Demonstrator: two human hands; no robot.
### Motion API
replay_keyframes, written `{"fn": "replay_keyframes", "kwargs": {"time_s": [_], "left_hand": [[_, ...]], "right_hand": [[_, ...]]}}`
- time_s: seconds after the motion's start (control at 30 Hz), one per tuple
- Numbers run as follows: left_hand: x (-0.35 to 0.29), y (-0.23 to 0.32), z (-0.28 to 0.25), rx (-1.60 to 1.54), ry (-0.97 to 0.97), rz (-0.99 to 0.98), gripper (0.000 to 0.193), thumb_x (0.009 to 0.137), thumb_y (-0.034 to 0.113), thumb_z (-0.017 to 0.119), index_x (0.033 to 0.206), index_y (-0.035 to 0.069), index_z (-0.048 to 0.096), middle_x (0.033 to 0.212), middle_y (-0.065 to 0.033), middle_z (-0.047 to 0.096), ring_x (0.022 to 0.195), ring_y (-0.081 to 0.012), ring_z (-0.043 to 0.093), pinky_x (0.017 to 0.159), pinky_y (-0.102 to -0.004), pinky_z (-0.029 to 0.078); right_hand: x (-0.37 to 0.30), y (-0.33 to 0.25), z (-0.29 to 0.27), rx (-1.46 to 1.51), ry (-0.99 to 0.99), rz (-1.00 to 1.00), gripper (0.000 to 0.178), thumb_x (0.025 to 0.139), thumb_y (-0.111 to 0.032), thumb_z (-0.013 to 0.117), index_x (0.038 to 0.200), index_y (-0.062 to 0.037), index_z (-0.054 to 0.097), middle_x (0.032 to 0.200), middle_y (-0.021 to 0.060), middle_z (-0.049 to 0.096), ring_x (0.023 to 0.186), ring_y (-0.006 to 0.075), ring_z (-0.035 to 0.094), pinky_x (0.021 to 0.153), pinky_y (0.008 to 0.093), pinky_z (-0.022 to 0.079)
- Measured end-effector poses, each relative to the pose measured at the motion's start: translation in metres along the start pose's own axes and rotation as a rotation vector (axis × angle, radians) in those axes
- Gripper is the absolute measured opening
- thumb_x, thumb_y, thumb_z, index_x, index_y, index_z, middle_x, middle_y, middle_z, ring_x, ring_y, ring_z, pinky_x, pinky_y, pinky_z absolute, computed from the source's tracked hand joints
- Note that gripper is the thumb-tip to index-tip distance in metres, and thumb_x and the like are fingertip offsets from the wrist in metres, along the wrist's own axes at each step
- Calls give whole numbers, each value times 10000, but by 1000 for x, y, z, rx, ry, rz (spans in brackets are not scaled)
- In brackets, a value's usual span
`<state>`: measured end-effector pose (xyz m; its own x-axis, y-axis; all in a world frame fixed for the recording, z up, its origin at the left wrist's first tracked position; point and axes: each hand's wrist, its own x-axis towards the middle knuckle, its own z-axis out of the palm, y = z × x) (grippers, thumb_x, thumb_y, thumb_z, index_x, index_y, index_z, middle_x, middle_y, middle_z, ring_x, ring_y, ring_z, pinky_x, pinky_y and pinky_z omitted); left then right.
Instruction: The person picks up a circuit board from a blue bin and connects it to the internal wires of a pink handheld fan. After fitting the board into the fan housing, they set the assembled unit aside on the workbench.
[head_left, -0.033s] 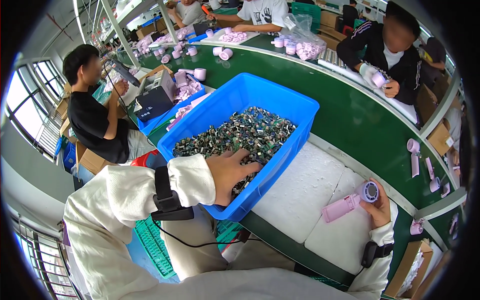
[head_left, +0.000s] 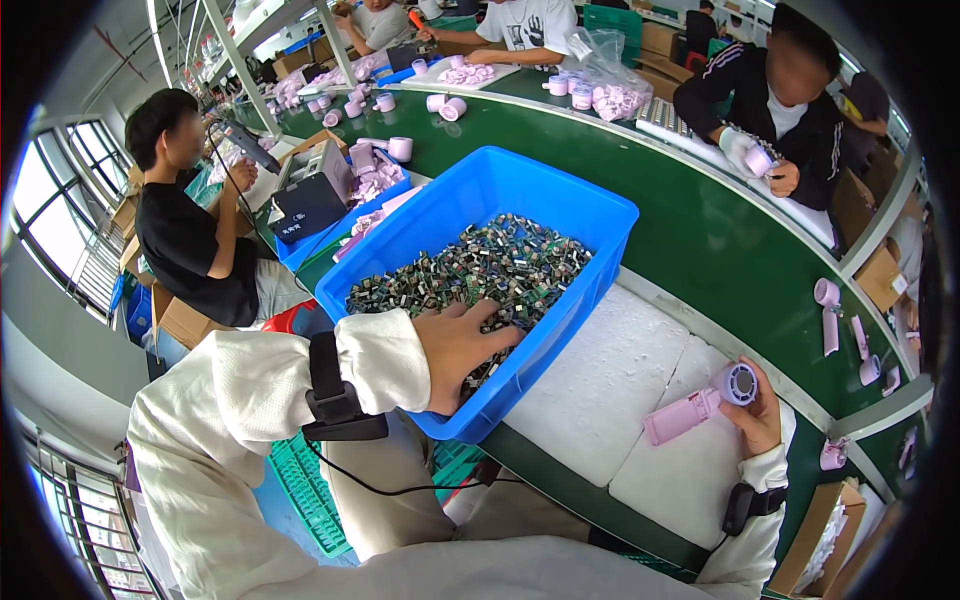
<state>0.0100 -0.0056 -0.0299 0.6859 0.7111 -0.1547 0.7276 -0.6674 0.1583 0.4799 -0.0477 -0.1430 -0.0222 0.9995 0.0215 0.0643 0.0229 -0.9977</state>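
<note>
My left hand [head_left: 462, 345] reaches over the near wall of a blue plastic bin [head_left: 580, 195]. Its fingers are spread on a heap of small circuit boards [head_left: 515, 255], and some fingertips sink out of sight among them. At the right, my right hand [head_left: 758, 412] is closed around the round, purple-rimmed head of a pink handheld fan [head_left: 690, 414]. The fan's flat handle points left, over the white foam sheets.
White foam sheets [head_left: 590, 390] lie on the green work surface [head_left: 690, 240]. Pink fan parts [head_left: 828, 315] lie at the right, beside a metal post. Across the belt, a gloved co-worker [head_left: 780, 120] handles another part; another person [head_left: 200, 210] sits at the left. A black cable [head_left: 400, 490] crosses my lap.
</note>
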Motion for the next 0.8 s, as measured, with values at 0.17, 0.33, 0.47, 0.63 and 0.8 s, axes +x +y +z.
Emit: {"fn": "replay_keyframes", "kwargs": {"time_s": [0.17,0.33,0.47,0.63,0.8], "left_hand": [[3,3,15,95,36,-30,949,559,171,789,1419,224,390,1355,-246,433,1132,-497,564,855,-587,537],[4,14,-8,126,-91,-79,924,604,167,767,1440,127,376,1392,-313,407,1139,-510,569,916,-516,540],[11,15,-14,114,-202,-94,970,557,154,785,1438,135,378,1387,-306,405,1128,-510,575,879,-513,562],[9,15,-10,127,-169,-78,1044,523,138,793,1472,174,360,1363,-293,417,1103,-504,586,842,-507,581],[8,20,-8,155,-150,-107,1067,524,142,795,1494,224,359,1331,-277,437,1070,-494,600,839,-501,585]], "right_hand": [[-2,-3,2,33,26,6,761,752,24,797,1440,-44,478,1290,59,603,1184,180,581,1044,317,441],[0,-4,4,44,13,-10,761,751,27,798,1439,-43,480,1287,57,602,1182,179,580,1040,315,445],[-1,-4,5,33,27,-3,761,753,29,798,1440,-45,479,1280,55,602,1182,177,579,1034,314,450],[-1,1,0,27,16,-12,771,751,1,809,1445,-51,479,1292,60,601,1197,188,576,1045,323,443],[1,1,0,20,4,-12,796,744,-50,828,1457,-60,474,1320,68,598,1226,208,570,1075,339,418]]}}
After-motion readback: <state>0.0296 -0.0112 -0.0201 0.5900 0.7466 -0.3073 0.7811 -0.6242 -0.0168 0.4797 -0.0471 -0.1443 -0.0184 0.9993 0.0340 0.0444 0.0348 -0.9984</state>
